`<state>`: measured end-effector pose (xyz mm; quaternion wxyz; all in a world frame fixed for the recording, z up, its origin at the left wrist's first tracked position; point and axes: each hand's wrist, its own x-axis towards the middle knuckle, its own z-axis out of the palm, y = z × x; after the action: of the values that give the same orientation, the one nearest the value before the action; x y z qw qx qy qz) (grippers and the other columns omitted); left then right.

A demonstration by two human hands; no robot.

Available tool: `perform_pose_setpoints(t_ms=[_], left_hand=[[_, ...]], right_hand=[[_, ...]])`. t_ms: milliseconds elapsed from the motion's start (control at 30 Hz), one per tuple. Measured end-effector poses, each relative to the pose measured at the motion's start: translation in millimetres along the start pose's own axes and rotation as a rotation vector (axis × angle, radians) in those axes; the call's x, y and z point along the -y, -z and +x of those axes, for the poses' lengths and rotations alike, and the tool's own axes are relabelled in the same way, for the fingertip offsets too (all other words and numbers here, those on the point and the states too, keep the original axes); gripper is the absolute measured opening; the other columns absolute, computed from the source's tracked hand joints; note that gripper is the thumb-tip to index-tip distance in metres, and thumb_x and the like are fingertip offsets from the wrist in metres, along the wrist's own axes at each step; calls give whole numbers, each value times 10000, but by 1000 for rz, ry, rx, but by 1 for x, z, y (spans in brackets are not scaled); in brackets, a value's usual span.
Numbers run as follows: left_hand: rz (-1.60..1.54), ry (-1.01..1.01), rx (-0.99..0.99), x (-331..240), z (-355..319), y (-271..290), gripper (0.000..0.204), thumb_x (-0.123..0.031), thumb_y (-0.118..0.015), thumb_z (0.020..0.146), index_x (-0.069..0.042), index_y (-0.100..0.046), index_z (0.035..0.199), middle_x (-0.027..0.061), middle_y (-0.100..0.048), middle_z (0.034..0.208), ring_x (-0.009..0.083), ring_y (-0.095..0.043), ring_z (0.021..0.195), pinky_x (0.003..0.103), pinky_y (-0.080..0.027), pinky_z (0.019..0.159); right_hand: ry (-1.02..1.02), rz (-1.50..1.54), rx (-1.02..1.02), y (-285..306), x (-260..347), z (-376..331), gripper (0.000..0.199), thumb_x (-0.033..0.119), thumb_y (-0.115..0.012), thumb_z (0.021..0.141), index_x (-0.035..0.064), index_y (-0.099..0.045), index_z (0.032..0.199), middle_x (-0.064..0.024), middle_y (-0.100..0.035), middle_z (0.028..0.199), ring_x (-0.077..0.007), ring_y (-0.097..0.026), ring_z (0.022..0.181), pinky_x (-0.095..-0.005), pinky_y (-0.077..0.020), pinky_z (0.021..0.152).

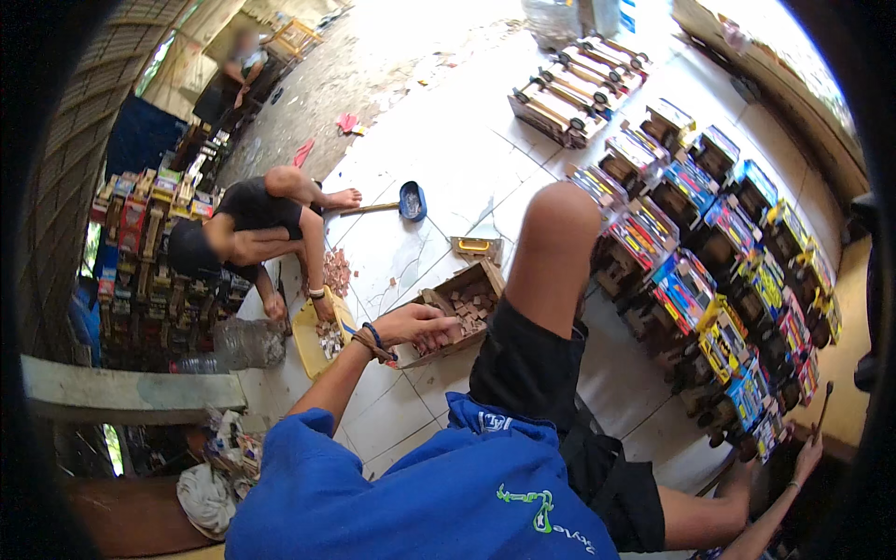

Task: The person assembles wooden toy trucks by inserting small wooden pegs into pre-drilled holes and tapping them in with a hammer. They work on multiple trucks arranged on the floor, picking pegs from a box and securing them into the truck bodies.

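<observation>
My left hand [415, 327], with brown and blue bands at its wrist, reaches over the near side of a wooden box [446, 362]. Small brown wooden blocks [474, 306] are heaped inside. Its fingers are apart and slightly bent above the blocks; nothing shows clearly in them. Far off to the lower right, my right hand [806, 459] is closed around a slim stick-like tool [822, 413] with a small dark end, held upright. Just beside that hand are brightly coloured toy trucks [747, 397] in rows. My bent knee [558, 233] rises between the box and the trucks.
A squatting co-worker [257, 219] in black reaches into a yellow tray [313, 343] of small pieces. Loose blocks [338, 275] lie nearby. Beyond are a blue container [412, 201], a yellow-handled tool [476, 247] and upturned wooden trucks [574, 89]. Another person [245, 70] sits farther back.
</observation>
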<state>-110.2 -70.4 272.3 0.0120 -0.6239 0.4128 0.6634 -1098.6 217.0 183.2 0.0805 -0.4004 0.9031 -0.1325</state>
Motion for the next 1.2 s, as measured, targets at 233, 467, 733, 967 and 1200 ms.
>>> perform_pose_setpoints(t_ms=[233, 467, 733, 967, 1200], left_hand=[[701, 16, -611, 181, 90, -50, 924, -528, -844, 658, 26, -472, 1297, 254, -505, 1343, 384, -514, 1238, 466, -423, 1017], [920, -40, -710, 178, 107, -68, 189, -115, -511, 810, -105, -681, 891, 164, -702, 924, 362, -664, 910, 489, -468, 788], [880, -242, -615, 130, 123, -111, 201, -187, -496, 846, -146, -693, 842, 113, -709, 848, 322, -691, 861, 485, -470, 690], [478, -394, -199, 22, 111, -40, 234, -252, -650, 872, -48, -700, 975, 179, -717, 943, 334, -693, 927, 433, -543, 831], [808, 98, -232, 28, 280, -41, 719, -253, -755, 753, -75, -471, 1389, 330, -355, 1465, 504, -431, 1306, 557, -421, 1058]], right_hand=[[-13, 169, 65, -42, 46, -44, 347, 120, -472, 998, -29, -592, 1288, -175, -662, 1224, -273, -644, 1086, -364, -477, 936], [-120, 482, 76, -28, 83, -71, 356, 45, -401, 982, 14, -633, 1250, -83, -664, 1226, -182, -612, 1102, -317, -451, 980], [-185, 404, 43, -27, 74, -78, 365, 100, -431, 976, 27, -618, 1280, -70, -658, 1214, -171, -620, 1025, -297, -477, 896], [-173, 471, 37, -32, 75, -78, 341, 89, -470, 978, -1, -620, 1271, -85, -667, 1180, -188, -623, 1035, -316, -471, 924], [-170, 402, 33, -26, 92, -87, 361, 38, -464, 927, -21, -626, 1244, -94, -670, 1162, -187, -624, 1040, -315, -483, 922]])
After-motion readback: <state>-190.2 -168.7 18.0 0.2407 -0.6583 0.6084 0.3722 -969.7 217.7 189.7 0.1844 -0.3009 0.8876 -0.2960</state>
